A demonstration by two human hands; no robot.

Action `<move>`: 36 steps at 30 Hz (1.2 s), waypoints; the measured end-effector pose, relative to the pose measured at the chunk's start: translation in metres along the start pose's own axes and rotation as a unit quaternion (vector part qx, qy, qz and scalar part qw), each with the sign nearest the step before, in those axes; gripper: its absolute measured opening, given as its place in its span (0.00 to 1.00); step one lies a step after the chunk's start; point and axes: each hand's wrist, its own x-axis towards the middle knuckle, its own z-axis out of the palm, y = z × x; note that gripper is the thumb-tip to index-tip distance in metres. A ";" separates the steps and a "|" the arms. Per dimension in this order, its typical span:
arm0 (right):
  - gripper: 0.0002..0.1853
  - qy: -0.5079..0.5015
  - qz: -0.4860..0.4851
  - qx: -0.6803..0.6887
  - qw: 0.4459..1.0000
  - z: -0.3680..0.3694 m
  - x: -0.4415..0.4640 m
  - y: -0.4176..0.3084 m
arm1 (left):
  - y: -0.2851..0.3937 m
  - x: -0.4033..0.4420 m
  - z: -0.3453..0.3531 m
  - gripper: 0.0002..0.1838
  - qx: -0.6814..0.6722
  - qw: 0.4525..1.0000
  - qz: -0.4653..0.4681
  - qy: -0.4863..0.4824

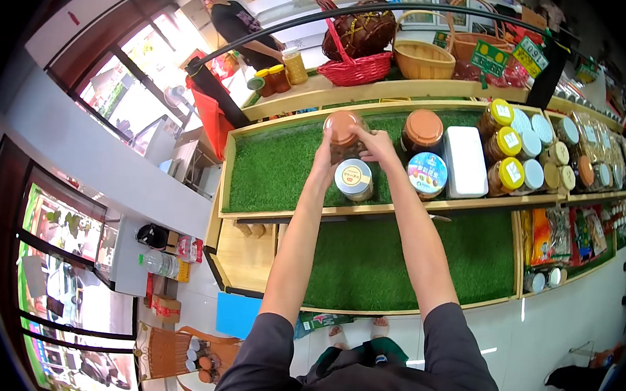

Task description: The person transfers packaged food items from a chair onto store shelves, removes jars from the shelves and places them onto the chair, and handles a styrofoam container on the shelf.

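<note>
Both hands are at a jar with an orange-brown lid (343, 126) on the green turf shelf (272, 164). My left hand (323, 157) is curved around the jar's left side, and my right hand (377, 148) has its fingers against the right side near the lid. Just below stands a jar with a silver lid and a round label (354, 179). Right of my hands are another orange-lidded jar (424, 130), a blue-labelled tub (427, 174) and a white box (465, 162).
Yellow-lidded jars (506, 175) and packaged goods fill the shelf's right end. Baskets (423, 59) stand on the upper ledge behind a dark rail. A person (237, 29) is at the upper left. A chair (167, 351) holding jars is at the lower left.
</note>
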 end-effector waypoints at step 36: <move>0.40 -0.482 0.249 -0.121 0.831 0.367 -0.470 0.219 | -0.183 -0.572 -0.379 0.34 -0.188 0.871 0.185 0.415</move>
